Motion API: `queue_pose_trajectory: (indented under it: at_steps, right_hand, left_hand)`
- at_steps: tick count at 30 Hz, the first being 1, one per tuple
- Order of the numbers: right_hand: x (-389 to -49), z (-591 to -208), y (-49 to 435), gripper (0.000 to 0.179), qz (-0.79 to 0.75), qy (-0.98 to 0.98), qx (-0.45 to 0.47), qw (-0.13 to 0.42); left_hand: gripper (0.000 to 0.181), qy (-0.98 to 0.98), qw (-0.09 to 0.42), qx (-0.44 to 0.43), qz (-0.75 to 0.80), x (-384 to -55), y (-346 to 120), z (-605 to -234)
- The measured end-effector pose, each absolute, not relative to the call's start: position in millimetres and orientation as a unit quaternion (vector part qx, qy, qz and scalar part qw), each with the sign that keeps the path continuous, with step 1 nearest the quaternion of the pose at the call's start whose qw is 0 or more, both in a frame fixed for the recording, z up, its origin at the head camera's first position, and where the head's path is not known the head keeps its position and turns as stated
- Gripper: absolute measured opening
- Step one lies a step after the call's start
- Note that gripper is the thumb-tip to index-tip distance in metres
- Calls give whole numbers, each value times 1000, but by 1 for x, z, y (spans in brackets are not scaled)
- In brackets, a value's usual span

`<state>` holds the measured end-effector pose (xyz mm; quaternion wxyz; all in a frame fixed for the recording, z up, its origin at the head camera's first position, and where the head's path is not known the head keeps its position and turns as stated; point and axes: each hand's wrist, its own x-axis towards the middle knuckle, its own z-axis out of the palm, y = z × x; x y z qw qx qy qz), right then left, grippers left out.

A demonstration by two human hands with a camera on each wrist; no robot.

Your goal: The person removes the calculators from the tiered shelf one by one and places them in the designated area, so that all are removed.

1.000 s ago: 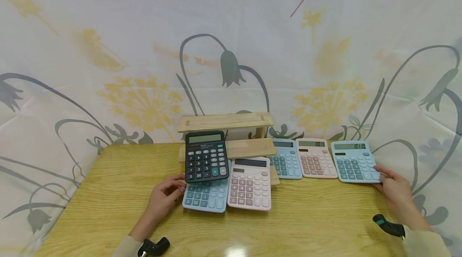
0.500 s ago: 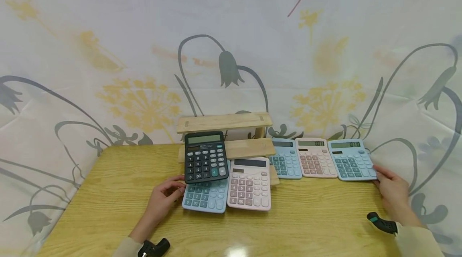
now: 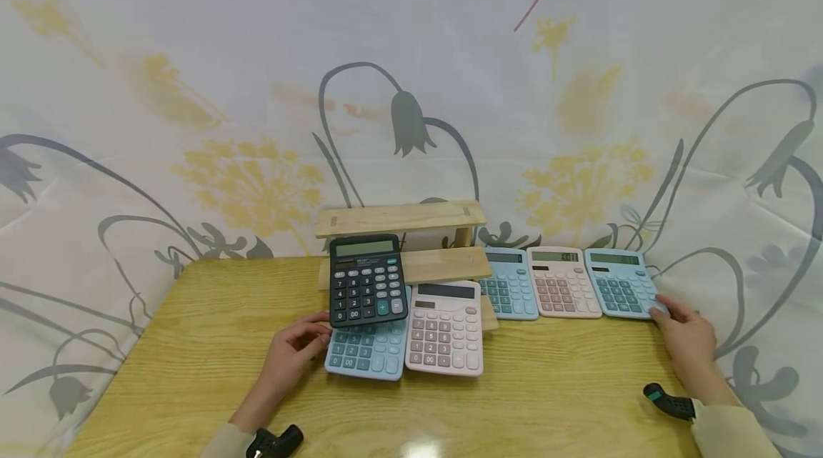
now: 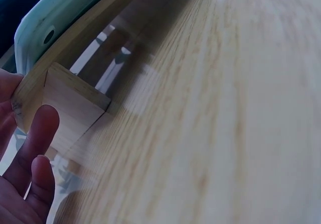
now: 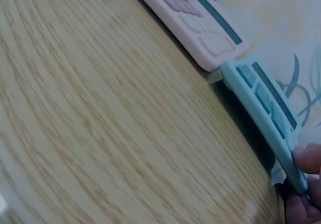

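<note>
My right hand [image 3: 688,340] pinches the lower right corner of a light-blue calculator [image 3: 620,286], thumb on top and fingers under it. In the right wrist view this calculator [image 5: 263,103] stands tilted, with a dark gap beneath it. A pink calculator [image 3: 564,283] lies just left of it. My left hand [image 3: 289,358] grips the left end of a wooden stand [image 3: 444,265], its fingers curled there. In the left wrist view the stand's board [image 4: 75,45] carries a light-blue calculator. On the stand are a black calculator [image 3: 368,286], a blue one [image 3: 369,361] and a pink one [image 3: 445,344].
Another blue calculator [image 3: 511,286] lies right of the stand, touching or nearly touching the pink one. Everything stands on a wood-grain table [image 3: 546,386]. A patterned cloth [image 3: 411,51] hangs behind the table's back edge.
My right hand has moved left, bringing the right-hand blue calculator closer in line with the pink one and slightly back. The left hand has stayed put.
</note>
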<state>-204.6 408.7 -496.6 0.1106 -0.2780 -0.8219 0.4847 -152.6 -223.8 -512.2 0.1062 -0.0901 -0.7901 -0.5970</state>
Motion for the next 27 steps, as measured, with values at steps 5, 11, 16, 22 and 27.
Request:
queue_pose_trajectory:
  at_steps: [5, 11, 16, 22, 27]
  right_hand:
    - [-204, -499, 402, 43, 398, -872, -254, 131]
    - [-202, -505, 398, 39, 323, -909, -215, 149]
    - [-201, -507, 399, 37, 320, -912, -204, 156]
    - [-199, -507, 399, 36, 330, -910, -196, 158]
    - [-200, -507, 400, 36, 332, -908, -200, 160]
  left_hand:
    - [6, -794, 102, -84, -594, -152, -224, -511]
    - [6, -796, 102, -86, -591, -152, -224, -511]
    - [7, -796, 110, -95, -588, -153, -224, -512]
    - [6, -794, 110, -98, -589, -153, -223, -512]
    - [6, -793, 111, -98, -591, -152, -223, -511]
